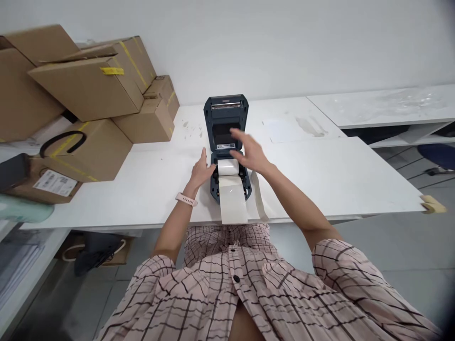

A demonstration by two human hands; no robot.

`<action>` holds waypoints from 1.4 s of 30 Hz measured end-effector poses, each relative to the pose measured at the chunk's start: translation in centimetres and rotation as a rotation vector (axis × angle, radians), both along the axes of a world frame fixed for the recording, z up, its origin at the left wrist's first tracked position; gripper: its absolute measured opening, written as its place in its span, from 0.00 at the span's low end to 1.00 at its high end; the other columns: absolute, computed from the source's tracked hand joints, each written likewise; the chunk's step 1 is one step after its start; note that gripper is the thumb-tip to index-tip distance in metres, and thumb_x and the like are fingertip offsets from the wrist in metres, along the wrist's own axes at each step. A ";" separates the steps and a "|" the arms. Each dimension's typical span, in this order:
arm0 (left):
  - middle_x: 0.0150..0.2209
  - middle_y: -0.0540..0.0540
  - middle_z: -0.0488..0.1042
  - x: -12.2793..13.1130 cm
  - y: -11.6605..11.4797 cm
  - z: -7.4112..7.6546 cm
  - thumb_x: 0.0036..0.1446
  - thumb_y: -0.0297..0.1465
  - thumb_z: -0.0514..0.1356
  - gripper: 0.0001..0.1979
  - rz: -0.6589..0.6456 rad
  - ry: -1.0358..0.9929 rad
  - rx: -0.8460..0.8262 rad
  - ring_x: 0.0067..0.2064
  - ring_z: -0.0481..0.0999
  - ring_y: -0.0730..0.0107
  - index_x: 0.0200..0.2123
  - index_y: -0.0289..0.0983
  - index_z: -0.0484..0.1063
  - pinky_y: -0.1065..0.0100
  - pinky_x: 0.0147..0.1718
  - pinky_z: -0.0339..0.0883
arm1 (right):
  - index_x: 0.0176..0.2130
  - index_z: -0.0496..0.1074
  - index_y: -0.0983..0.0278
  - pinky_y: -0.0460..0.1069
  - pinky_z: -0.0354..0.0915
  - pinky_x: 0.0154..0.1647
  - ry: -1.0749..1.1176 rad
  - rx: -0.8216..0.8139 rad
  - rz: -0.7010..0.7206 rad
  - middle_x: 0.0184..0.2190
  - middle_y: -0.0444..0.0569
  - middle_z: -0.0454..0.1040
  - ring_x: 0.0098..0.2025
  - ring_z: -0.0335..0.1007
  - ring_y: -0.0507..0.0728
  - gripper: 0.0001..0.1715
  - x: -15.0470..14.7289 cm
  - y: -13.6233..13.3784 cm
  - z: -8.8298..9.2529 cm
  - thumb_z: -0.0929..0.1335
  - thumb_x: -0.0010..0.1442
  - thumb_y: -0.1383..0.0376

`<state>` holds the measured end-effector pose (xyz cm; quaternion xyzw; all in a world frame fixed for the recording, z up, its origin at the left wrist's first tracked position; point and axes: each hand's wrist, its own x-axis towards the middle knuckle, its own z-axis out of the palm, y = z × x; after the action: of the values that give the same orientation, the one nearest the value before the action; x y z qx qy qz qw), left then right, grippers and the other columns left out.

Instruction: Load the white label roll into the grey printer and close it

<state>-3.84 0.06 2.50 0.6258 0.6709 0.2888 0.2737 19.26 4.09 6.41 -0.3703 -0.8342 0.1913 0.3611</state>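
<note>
A dark label printer [226, 124] stands on the white table [320, 175] with its lid swung up and open. Inside lies a white label roll [228, 166], and a strip of labels [233, 204] runs out over the table's front edge. My left hand [201, 171] rests against the printer's left side, fingers held together, with a pink watch on the wrist. My right hand [249, 151] hovers open above the roll and in front of the raised lid, fingers stretched out, holding nothing.
Several cardboard boxes [88, 90] are stacked at the table's left end. A loose backing strip [259, 199] lies right of the printer. A sheet of paper [284, 129] lies further back. Another white table [384, 106] adjoins at the right. A bag [95, 250] sits on the floor underneath.
</note>
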 end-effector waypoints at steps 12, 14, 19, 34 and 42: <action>0.43 0.40 0.82 0.9 -1.0 -0.5 0.55 0.33 0.56 0.16 -0.065 0.180 -0.239 0.43 0.80 0.53 0.46 0.37 0.75 0.62 0.37 0.68 | 0.76 0.50 0.59 0.73 0.66 0.60 -0.654 -0.323 0.161 0.64 0.64 0.73 0.62 0.71 0.82 0.75 -5.3 3.2 -2.6 0.81 0.38 0.63; 0.42 0.40 0.82 0.8 -0.9 -0.6 0.55 0.32 0.56 0.16 -0.082 0.172 -0.233 0.42 0.80 0.53 0.45 0.37 0.75 0.61 0.38 0.68 | 0.76 0.52 0.58 0.73 0.66 0.61 -0.607 -0.345 0.207 0.66 0.62 0.71 0.64 0.69 0.82 0.75 -4.8 3.0 -1.6 0.82 0.37 0.62; 0.48 0.37 0.81 0.7 -1.4 -0.9 0.56 0.33 0.55 0.17 -0.091 0.124 -0.187 0.48 0.80 0.48 0.48 0.38 0.74 0.58 0.43 0.70 | 0.73 0.59 0.53 0.67 0.66 0.66 -0.207 -0.381 0.450 0.70 0.51 0.67 0.67 0.68 0.73 0.68 1.1 1.3 2.9 0.82 0.38 0.54; 0.46 0.36 0.81 0.5 -1.4 -1.4 0.58 0.35 0.52 0.17 -0.067 0.157 -0.213 0.45 0.80 0.47 0.47 0.38 0.73 0.57 0.41 0.69 | 0.73 0.58 0.60 0.65 0.77 0.50 0.320 -0.498 -0.276 0.62 0.62 0.73 0.52 0.79 0.69 0.67 21.7 -1.3 -7.6 0.80 0.38 0.63; 0.47 0.38 0.82 0.8 -2.1 -0.9 0.56 0.33 0.54 0.17 -0.041 0.072 -0.177 0.47 0.79 0.48 0.47 0.39 0.75 0.58 0.42 0.71 | 0.75 0.51 0.67 0.71 0.65 0.67 0.284 -0.580 -0.196 0.67 0.66 0.68 0.65 0.70 0.73 0.67 16.4 2.7 -8.5 0.75 0.41 0.69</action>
<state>-3.03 -2.07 1.59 0.6228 0.6900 0.2002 0.3096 35.67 6.77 -2.09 -0.5056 -0.6469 0.4348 0.3700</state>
